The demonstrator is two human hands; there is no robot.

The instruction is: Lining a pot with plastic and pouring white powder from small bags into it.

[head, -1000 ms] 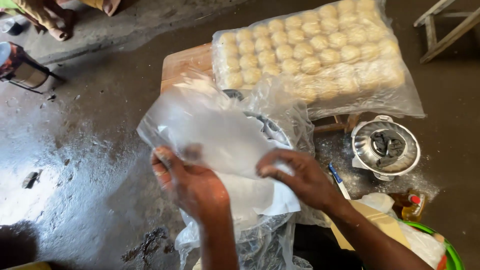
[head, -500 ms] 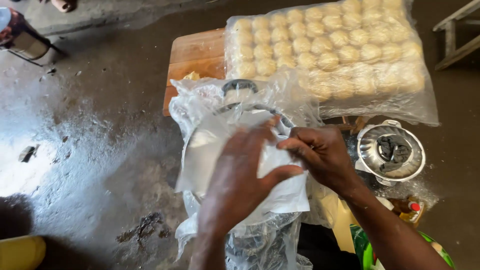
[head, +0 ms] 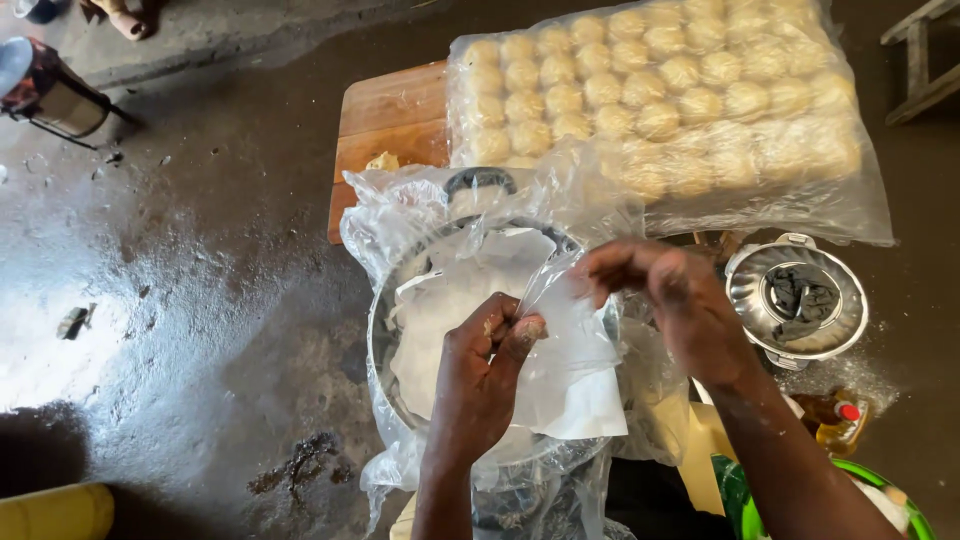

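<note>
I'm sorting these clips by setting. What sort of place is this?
Probably an informal food-making spot, worked at floor level: rows of dough balls under plastic on a wooden board, a pot lined with plastic, a metal lid, and a wet, dark concrete floor.

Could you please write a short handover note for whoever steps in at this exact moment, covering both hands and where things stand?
Left hand: pinching one edge of a small clear plastic bag between thumb and fingers, above the pot.
Right hand: pinching the opposite edge of the same bag, pulling it apart.
Pot: wrapped in clear plastic, white contents inside, directly under the hands.
Dough balls: rows under plastic sheet on the wooden board behind the pot.
Metal lid: on the floor to the right.
Done: bag gripped at both edges. Left: bag not yet fully open and still empty.
</note>
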